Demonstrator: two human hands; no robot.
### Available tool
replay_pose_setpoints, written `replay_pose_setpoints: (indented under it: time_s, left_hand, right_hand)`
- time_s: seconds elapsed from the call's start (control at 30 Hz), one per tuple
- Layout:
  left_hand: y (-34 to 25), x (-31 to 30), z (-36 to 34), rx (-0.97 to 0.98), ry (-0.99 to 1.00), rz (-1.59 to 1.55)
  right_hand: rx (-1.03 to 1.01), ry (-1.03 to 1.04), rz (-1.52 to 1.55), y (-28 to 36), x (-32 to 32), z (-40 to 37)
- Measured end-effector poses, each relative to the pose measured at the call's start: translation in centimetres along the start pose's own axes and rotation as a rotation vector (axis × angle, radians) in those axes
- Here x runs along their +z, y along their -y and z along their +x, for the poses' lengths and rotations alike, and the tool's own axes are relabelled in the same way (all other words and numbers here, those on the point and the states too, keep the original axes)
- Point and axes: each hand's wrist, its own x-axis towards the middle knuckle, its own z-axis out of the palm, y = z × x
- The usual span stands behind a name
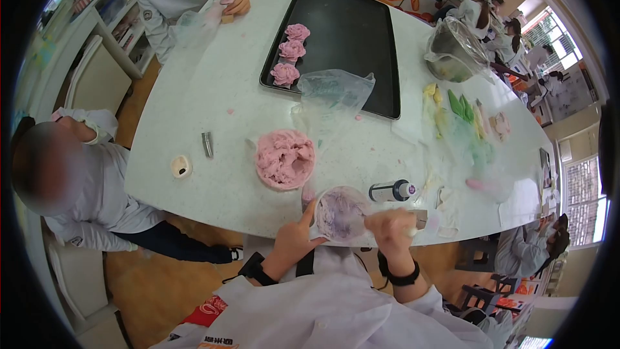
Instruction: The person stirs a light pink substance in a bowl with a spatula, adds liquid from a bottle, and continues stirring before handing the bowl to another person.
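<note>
Near the table's front edge, my left hand (294,243) grips a small whitish bowl (321,227) by its left side, thumb along the rim. Pale purple cream (344,210) coats the bowl's inside. At the bowl's right side my right hand (391,227) is closed and blurred by motion; what it holds is hidden. Just behind stands a tub of pink cream (285,159), with a hollow scooped in it. A dark bottle with a white cap (392,190) lies to the right of the bowl.
A black baking tray (352,32) holds pink piped flowers (292,50); a clear piping bag (336,94) overlaps its edge. A metal nozzle (207,145) and small cup (181,167) are at left. Colored piping bags (462,116) and a covered metal bowl (452,55) lie right. Two people work nearby.
</note>
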Motion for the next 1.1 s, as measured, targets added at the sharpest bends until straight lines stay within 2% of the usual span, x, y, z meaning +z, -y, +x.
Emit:
replay_pose_setpoints:
  time_s: [0.03,0.1,0.13,0.17,0.27,0.3,0.37,0.4,0.5,0.53,0.57,0.63,0.67,0.7,0.77,0.8,0.83,0.9,0.93,0.97,1.03,1.07,1.1]
  left_hand:
    - [0.1,0.1,-0.1,-0.008,0.007,0.01]
    - [0.1,0.4,-0.3,-0.021,0.015,0.016]
    - [0.1,0.4,-0.4,-0.005,0.002,0.007]
    - [0.2,0.2,-0.2,0.012,-0.022,0.0]
    - [-0.2,-0.2,-0.5,0.007,0.013,0.01]
    - [-0.4,-0.4,-0.2,0.018,0.012,0.014]
    - [-0.6,-0.8,-0.2,-0.127,0.156,0.025]
    - [-0.5,-0.9,-0.1,-0.129,0.156,0.027]
    - [-0.6,-1.5,0.1,-0.136,0.167,-0.024]
    - [-0.9,-2.1,0.3,-0.118,0.176,-0.033]
    - [-1.1,-2.6,0.4,-0.096,0.182,-0.042]
    - [-0.9,-2.5,0.3,-0.074,0.158,-0.052]
    - [-0.9,-2.3,0.4,-0.051,0.134,-0.062]
    - [-0.8,-2.2,0.4,-0.046,0.136,-0.059]
    - [-0.9,-1.7,0.2,-0.049,0.14,0.023]
    - [-1.0,-1.6,-0.1,-0.05,0.145,0.024]
    - [-1.2,-1.3,-0.2,-0.078,0.117,0.023]
    - [-1.3,-0.8,-0.6,-0.108,0.089,0.021]
    - [-1.1,-0.5,-0.7,-0.099,0.05,0.029]
    - [-1.1,-0.1,-0.8,-0.092,0.014,0.037]
    - [-1.3,0.3,-1.1,-0.061,-0.028,0.021]
    - [-1.4,0.4,-0.9,-0.027,-0.084,0.003]
    - [-1.8,0.7,-0.8,-0.017,-0.072,0.005]
  right_hand:
    - [-0.001,-0.005,-0.001,-1.4,0.1,0.1]
    - [0.02,-0.157,0.091,-4.4,0.6,0.0]
    - [0.087,-0.157,0.04,-4.5,0.3,-1.4]
    - [0.085,-0.148,0.043,-3.8,-0.2,-2.0]
    - [0.25,0.056,0.124,0.0,-1.5,-2.3]
    - [0.24,0.054,0.122,0.4,-1.3,-1.3]
    - [0.262,0.149,-0.05,0.8,-1.0,0.9]
    - [0.099,0.111,0.014,-0.1,-0.5,1.9]
    - [0.12,0.136,0.03,-3.1,0.0,0.4]
    - [0.002,0.219,-0.21,-3.1,-0.2,-0.7]
    - [-0.001,0.22,-0.209,-2.7,-0.9,-0.9]
    - [0.16,0.631,-0.162,-0.3,-1.4,-0.8]
    - [0.194,0.716,-0.165,0.6,-1.4,0.2]
    - [0.19,0.712,-0.168,0.6,-1.5,1.3]
    - [0.146,0.524,-0.133,0.5,-1.3,2.7]
    - [0.112,0.333,-0.139,0.0,-0.4,2.7]
    - [0.111,0.334,-0.141,-1.5,-0.1,1.6]
    - [0.122,-0.146,0.029,-5.0,-0.1,-3.1]
    - [0.062,-0.186,-0.161,-3.7,1.3,-4.1]
    - [0.061,-0.187,-0.161,-2.3,1.6,-3.7]
    - [-0.2,-0.027,-0.679,0.9,2.5,-2.4]
    - [-0.003,-0.152,-0.197,0.1,1.5,-3.0]
    - [-0.008,-0.166,-0.201,-0.2,1.3,-2.6]
